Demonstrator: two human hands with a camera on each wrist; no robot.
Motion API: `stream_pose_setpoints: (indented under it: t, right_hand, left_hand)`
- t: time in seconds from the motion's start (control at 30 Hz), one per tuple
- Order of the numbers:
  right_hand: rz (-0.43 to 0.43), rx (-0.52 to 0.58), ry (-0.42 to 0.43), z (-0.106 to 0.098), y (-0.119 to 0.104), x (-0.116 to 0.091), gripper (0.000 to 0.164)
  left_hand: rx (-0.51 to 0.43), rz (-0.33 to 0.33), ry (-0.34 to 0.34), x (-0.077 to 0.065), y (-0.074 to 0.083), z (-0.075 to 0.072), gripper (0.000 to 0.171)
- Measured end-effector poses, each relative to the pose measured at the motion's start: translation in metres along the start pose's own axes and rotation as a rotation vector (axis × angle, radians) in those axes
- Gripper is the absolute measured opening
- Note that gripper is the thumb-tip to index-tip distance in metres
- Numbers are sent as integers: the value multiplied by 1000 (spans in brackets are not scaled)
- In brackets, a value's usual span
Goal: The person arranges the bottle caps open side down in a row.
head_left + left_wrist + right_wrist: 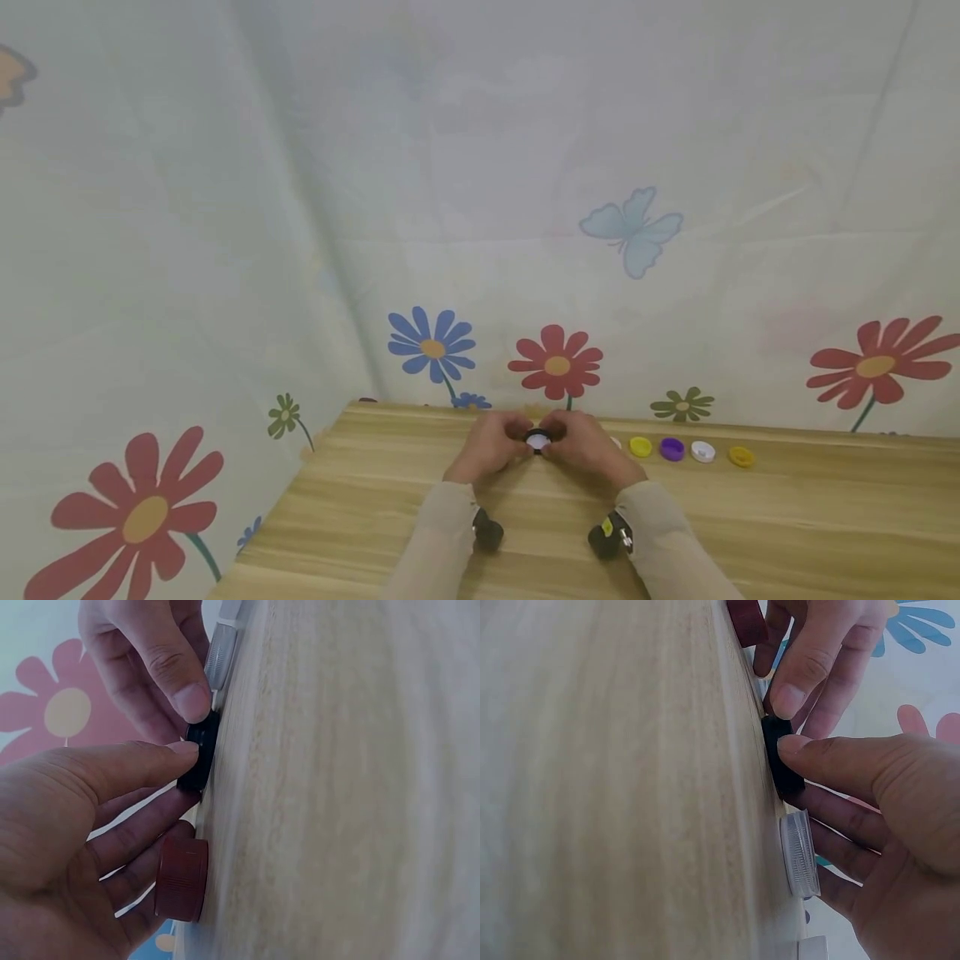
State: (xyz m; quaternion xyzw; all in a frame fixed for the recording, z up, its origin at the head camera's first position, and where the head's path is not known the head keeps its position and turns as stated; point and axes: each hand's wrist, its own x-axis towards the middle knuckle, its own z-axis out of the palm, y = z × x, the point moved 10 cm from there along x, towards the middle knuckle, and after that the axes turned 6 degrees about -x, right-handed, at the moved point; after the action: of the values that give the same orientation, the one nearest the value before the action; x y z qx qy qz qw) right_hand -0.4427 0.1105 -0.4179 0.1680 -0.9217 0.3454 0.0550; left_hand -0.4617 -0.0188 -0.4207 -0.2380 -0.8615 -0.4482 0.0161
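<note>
A round black cap (537,434) with a white inner face lies on the wood-grain table between my two hands. My left hand (491,446) pinches its left side, thumb in front and fingertips behind. From the right, my right hand (588,446) grips the same cap, its thumb close to the left thumb. Beside the left hand's lower fingers a dark red cap (182,879) rests on the table in the left wrist view. A whitish ribbed cap (801,853) sits by the right hand's lower fingers in the right wrist view.
To the right, a row holds a yellow cap (640,447), a purple cap (672,449), a white cap (702,452) and an orange-yellow cap (742,457). Behind the table (825,517) hangs a flower-printed cloth (487,208), which also covers the left side.
</note>
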Motion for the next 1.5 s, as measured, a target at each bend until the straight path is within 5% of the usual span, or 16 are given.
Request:
stream_pose_setpoints:
  t: [0.57,0.87,1.5]
  right_hand:
    - [-21,-2,75,-13,-9,2,30]
    - [-38,17,143,-25,-15,-3,27]
    - [-32,111,200,-35,-18,-13,20]
  left_hand:
    - [-86,9,38,-2,9,-13,29]
    - [-145,69,36,-6,26,-19,29]
    - [-140,113,47,-9,32,-27,25]
